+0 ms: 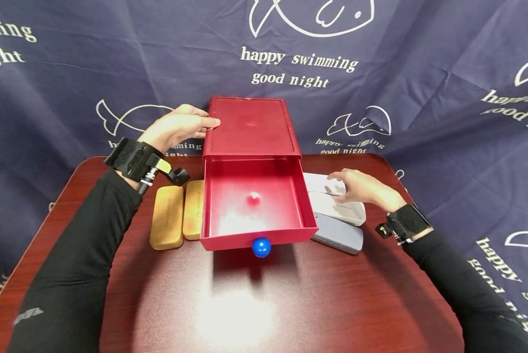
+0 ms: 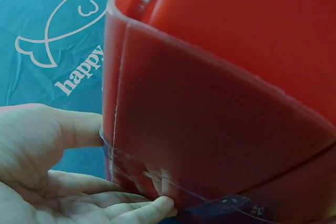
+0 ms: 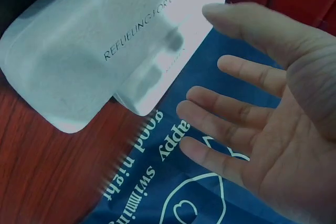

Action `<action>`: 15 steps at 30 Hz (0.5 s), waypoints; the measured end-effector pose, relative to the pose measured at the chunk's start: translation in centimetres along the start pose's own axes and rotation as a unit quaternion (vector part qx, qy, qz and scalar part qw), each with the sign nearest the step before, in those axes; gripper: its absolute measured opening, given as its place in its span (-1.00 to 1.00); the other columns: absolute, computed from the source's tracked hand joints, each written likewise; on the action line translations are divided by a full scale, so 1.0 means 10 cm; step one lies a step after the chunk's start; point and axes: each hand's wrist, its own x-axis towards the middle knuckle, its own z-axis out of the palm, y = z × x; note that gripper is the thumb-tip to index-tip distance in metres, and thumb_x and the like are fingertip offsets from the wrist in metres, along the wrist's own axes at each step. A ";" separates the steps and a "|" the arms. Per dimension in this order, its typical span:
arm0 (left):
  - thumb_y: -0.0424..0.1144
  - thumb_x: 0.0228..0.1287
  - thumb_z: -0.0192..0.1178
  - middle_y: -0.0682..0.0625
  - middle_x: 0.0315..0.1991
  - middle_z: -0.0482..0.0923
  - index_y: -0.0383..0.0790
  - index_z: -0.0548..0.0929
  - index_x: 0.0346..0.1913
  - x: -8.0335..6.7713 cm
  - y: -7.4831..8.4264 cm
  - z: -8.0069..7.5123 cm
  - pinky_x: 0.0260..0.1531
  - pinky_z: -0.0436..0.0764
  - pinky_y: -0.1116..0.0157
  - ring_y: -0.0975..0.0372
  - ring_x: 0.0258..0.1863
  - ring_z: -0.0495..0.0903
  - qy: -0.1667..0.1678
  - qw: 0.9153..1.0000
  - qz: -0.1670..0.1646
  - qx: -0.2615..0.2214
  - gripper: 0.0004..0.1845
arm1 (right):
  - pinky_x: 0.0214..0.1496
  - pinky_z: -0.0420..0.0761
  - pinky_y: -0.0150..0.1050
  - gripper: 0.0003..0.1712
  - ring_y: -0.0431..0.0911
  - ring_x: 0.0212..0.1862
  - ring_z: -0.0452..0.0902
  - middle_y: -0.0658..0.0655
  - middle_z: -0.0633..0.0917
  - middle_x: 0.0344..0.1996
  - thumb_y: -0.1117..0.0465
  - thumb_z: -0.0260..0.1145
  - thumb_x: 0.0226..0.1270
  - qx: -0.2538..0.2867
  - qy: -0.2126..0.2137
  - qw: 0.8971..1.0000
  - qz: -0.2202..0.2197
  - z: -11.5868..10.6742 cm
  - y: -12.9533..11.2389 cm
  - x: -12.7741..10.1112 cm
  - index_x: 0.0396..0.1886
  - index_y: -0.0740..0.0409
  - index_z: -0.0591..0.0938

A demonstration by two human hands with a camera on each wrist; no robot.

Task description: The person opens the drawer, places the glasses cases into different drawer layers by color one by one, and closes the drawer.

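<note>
Left hand (image 1: 177, 128) steadies the red box (image 1: 250, 128) with straight fingers, drawer (image 1: 255, 203) open; right hand (image 1: 356, 186), fingers loose, hovers seemingly just above the white case (image 1: 340, 208), needing a grasp next.

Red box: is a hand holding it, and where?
The left hand steadies the red box at its back left corner. The right hand holds nothing, open over the white cases.

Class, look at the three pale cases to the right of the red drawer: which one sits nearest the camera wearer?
The grey case. It lies nearest the front table edge, darker than the two white cases behind it, over which the right hand hovers.
</note>
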 end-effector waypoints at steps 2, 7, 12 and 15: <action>-0.13 0.53 0.08 -0.21 0.48 0.30 -0.42 0.15 0.56 0.00 0.00 -0.01 0.55 0.28 0.18 0.03 0.47 0.33 0.001 1.000 0.001 -0.005 -0.29 | -0.25 0.54 -0.12 -0.34 0.00 -0.28 0.49 0.31 0.66 -0.18 0.27 0.54 0.04 -0.001 0.005 1.000 -0.004 0.00 -0.01 -0.01 0.21 0.26 0.61; -0.14 0.53 0.08 -0.16 0.36 0.42 -0.43 0.21 0.53 0.00 -0.01 0.00 0.53 0.31 0.18 0.03 0.41 0.39 0.002 1.000 0.006 -0.006 -0.33 | -0.29 0.53 -0.17 -0.37 0.00 -0.28 0.52 0.29 0.65 -0.23 0.28 0.55 0.04 0.001 0.004 1.000 0.002 0.01 0.02 -0.03 0.17 0.26 0.63; -0.13 0.52 0.09 -0.09 0.26 0.49 -0.42 0.24 0.52 -0.01 0.00 0.01 0.53 0.32 0.18 0.06 0.37 0.43 0.003 1.000 0.005 -0.005 -0.33 | -0.27 0.54 -0.20 -0.36 -0.01 -0.27 0.55 0.27 0.65 -0.25 0.22 0.56 0.07 0.012 -0.023 1.000 0.005 0.02 0.04 -0.05 0.18 0.27 0.62; -0.12 0.52 0.10 -0.08 0.27 0.49 -0.41 0.22 0.53 -0.01 0.01 0.01 0.51 0.34 0.20 0.10 0.31 0.48 0.007 1.000 0.001 -0.005 -0.32 | -0.20 0.58 -0.13 -0.35 0.04 -0.22 0.58 0.27 0.67 -0.21 0.20 0.56 0.07 0.021 -0.034 0.999 0.007 0.03 0.04 -0.07 0.19 0.27 0.61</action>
